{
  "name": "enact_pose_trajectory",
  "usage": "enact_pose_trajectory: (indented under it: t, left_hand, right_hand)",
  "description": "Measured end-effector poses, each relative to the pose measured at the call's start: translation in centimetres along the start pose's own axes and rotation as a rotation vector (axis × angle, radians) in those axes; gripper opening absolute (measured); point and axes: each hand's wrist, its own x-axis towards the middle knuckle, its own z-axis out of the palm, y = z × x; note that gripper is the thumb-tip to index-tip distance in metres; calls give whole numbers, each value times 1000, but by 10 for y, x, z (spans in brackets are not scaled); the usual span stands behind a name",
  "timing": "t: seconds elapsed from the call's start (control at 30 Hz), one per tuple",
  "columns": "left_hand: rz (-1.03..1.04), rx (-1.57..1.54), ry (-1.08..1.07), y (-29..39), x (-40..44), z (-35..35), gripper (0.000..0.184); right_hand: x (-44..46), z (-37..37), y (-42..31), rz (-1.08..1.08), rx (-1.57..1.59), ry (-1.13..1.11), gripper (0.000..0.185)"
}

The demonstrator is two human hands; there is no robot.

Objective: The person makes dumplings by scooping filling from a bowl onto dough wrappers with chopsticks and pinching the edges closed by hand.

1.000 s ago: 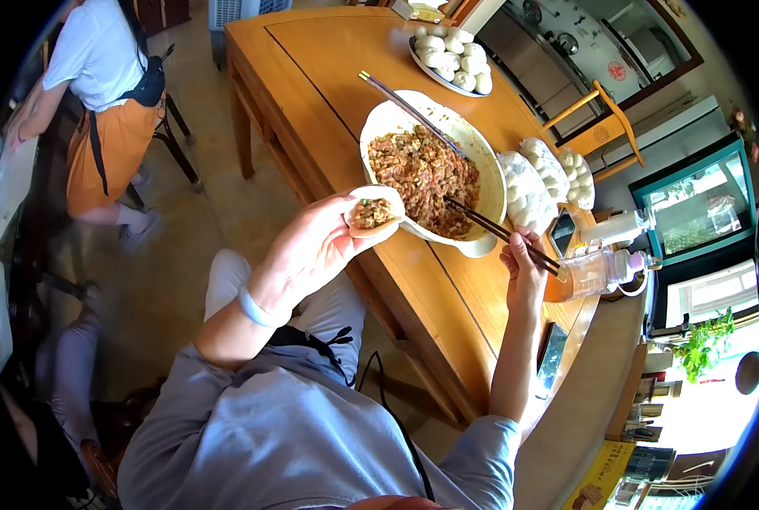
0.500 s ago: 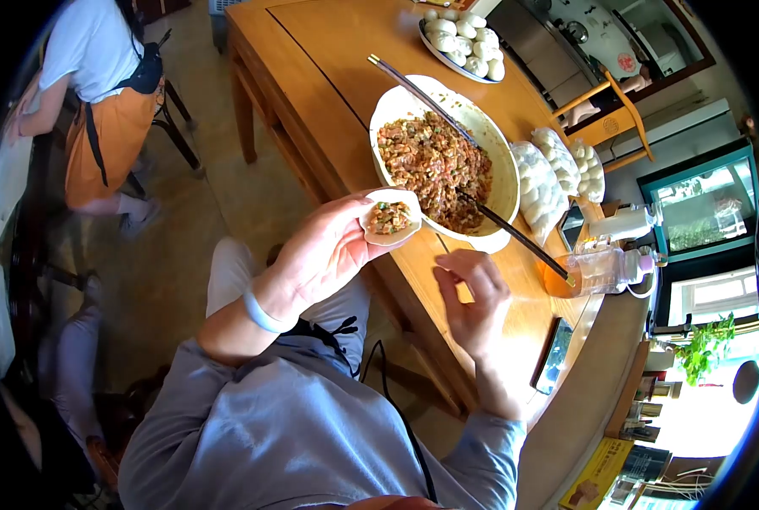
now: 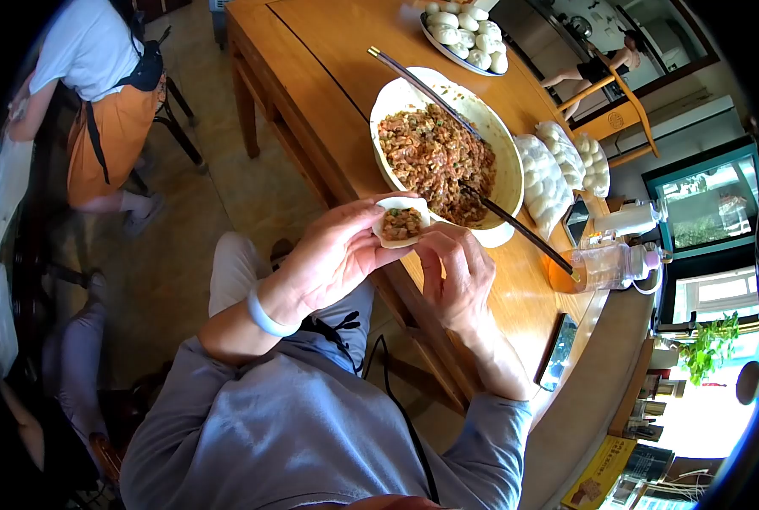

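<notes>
My left hand (image 3: 332, 255) holds a round dough wrapper (image 3: 388, 228) cupped in its fingers, with a mound of chopped meat filling (image 3: 402, 223) in the middle. My right hand (image 3: 456, 276) has its fingertips closed at the wrapper's right edge, its other fingers curled. Just beyond both hands stands a large white bowl (image 3: 508, 161) of minced meat filling (image 3: 434, 153). Two dark chopsticks with pale tips lie in it: one chopstick (image 3: 417, 85) across the far rim, the other chopstick (image 3: 528, 231) sticking out over the near right side.
A plate (image 3: 456, 58) piled with white buns is at the table's far end. Right of the bowl lie plastic bags (image 3: 542, 183) of white round pieces, a bottle (image 3: 596, 268) of amber liquid and a phone (image 3: 556, 351). Another person (image 3: 99, 93) stands left; a wooden chair (image 3: 622, 119) is behind.
My right hand has moved left and up to the wrapper's edge, where its fingers now close. My left hand has shifted slightly right with the filled wrapper. A person now shows in the far doorway.
</notes>
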Motion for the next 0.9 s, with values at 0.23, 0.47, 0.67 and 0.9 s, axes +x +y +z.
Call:
enact_pose_trajectory:
  t: [0.23,0.47,0.67,0.9]
  left_hand:
    - [44,99,-71,-8,-6,8,39]
    - [41,148,-49,-11,-7,8,40]
    - [65,129,-28,-11,-5,3,39]
    - [89,6,11,2,0,3,33]
  right_hand:
    - [-6,1,3,42,61,24,28]
    - [-8,-1,4,-24,35,52,32]
    - [-30,-15,7,326,267,-12,24]
    - [-62,-37,49,1253,988,503,23]
